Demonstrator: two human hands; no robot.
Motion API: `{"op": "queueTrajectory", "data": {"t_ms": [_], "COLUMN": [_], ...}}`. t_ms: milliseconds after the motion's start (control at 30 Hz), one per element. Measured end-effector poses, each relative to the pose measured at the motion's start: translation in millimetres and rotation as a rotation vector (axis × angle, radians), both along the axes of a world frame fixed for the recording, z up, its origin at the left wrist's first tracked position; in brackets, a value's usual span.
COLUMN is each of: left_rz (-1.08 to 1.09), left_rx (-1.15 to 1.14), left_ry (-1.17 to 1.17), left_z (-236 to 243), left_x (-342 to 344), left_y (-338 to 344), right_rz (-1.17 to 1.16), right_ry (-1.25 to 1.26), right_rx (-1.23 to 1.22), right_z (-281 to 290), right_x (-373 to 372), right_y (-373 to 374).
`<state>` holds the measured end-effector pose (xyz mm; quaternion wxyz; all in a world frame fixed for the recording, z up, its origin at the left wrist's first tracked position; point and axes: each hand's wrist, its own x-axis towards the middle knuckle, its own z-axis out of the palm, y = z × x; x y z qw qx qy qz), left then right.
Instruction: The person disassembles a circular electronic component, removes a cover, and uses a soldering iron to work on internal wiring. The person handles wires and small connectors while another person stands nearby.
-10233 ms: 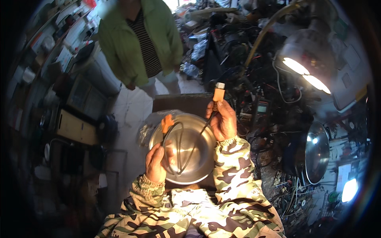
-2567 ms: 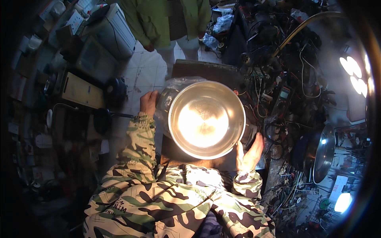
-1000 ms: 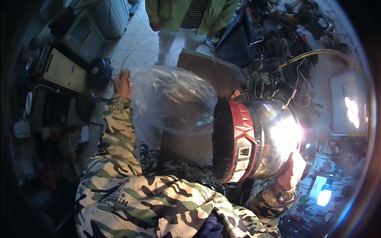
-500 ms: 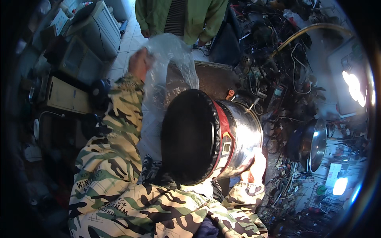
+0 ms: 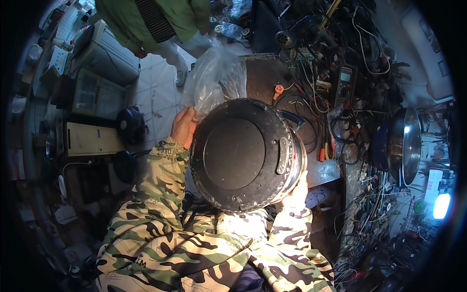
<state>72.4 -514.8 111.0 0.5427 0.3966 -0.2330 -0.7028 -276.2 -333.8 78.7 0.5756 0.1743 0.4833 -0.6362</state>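
An electric cooker is turned bottom-up at chest height, its round black base facing me; a sliver of its steel body shows on the right. My right hand grips that right side, fingers partly hidden underneath. My left hand is closed on a crumpled clear plastic bag at the cooker's upper left edge; whether it also grips the cooker I cannot tell. The bag drapes upward from the hand, over the near part of a brown board.
A person in green stands beyond the board. At right are tangled cables, a multimeter, an orange plug, a steel pan and dense clutter. Cabinets line the left, beside tiled floor.
The cooker has rolled from its side to bottom-up, hiding most of the red band. My left hand has come down to the cooker's edge with the bag, after being raised further away.
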Motion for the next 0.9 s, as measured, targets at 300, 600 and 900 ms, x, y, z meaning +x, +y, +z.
{"op": "queueTrajectory", "data": {"t_ms": [300, 600, 900], "left_rz": [-0.072, -0.011, 0.157], "left_rx": [-0.05, 0.011, 0.104], "left_ry": [-0.138, -0.052, 0.234], "left_z": [23, 13, 36], "left_x": [-9, 15, 23], "left_y": [-9, 4, 102], "right_rz": [0.361, 0.287, 0.643], "right_ry": [0.205, 0.347, 0.484], "right_rx": [-0.086, -0.002, -0.079], "right_z": [-70, -60, -68], "right_x": [21, 25, 12], "right_y": [23, 10, -90]}}
